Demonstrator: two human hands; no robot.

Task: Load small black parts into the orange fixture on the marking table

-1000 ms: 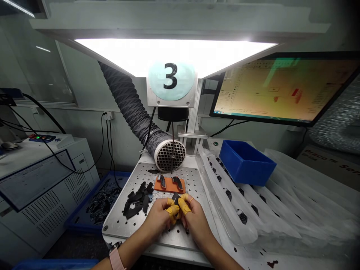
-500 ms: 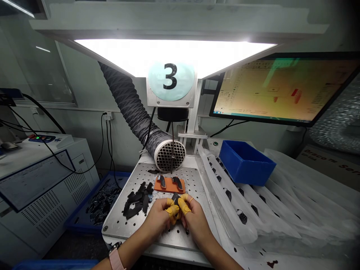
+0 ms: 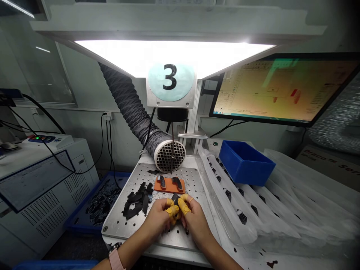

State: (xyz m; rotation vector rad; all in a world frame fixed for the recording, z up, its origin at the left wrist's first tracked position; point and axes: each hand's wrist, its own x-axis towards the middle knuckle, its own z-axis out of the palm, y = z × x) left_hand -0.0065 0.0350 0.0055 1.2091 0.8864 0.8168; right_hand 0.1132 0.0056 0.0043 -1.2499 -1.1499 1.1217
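Being pinched between the closed left hand (image 3: pixel 159 221) and right hand (image 3: pixel 195 223), a small black piece (image 3: pixel 176 197) is held just above a perforated metal plate (image 3: pixel 118 221), its lower part hidden by yellow finger cots (image 3: pixel 172 210). If the grip were loosened, the piece could slip and be mixed among the black offcuts (image 3: pixel 137 200) nearby; excess squeezing could bend or crack it, and an orange fixture (image 3: pixel 169 185) lies close enough to be knocked.

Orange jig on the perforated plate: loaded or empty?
The orange jig is loaded: one black piece sits at its left end, another at its right.
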